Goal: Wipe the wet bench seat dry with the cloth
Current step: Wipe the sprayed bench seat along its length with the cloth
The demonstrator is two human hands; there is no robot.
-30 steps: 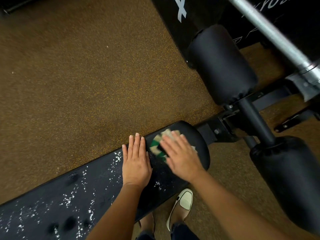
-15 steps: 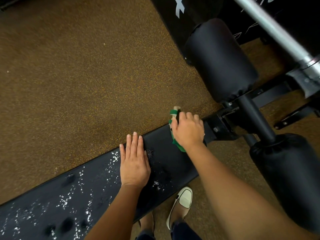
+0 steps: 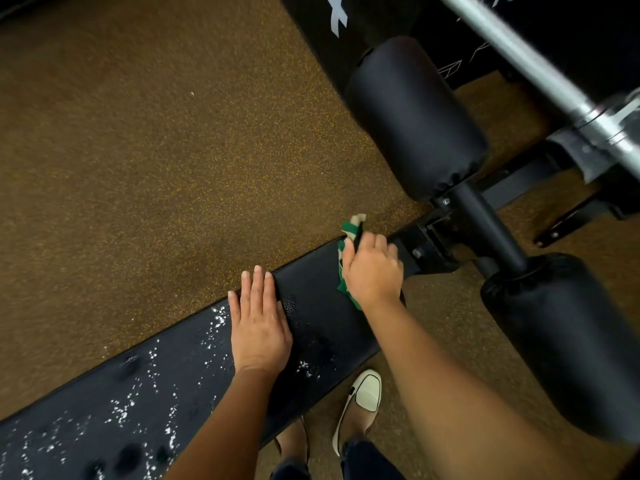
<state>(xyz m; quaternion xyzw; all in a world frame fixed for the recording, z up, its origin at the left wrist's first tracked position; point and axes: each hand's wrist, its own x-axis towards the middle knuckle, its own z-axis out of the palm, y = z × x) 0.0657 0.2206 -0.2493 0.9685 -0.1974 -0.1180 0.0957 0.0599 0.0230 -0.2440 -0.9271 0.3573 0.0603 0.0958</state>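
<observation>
The black padded bench seat (image 3: 311,292) runs from the lower left to the centre of the head view. Bright water droplets dot its left part and a small patch near its front edge. My right hand (image 3: 372,271) grips a green and beige cloth (image 3: 348,230) at the seat's right end, fingers curled over the end of the pad. Most of the cloth is hidden under the hand. My left hand (image 3: 258,327) lies flat on the seat, fingers straight and pointing to the far edge, a short way left of the cloth.
Two black foam roller pads (image 3: 415,119) (image 3: 568,341) on a black post stand just right of the seat's end. A steel bar (image 3: 540,71) crosses the top right. Brown speckled floor (image 3: 156,168) lies beyond the bench. My white shoe (image 3: 363,396) shows below the seat.
My right hand has slid the cloth from the middle of the seat's end to its far right tip and curled round it. The left hand has stayed flat in place.
</observation>
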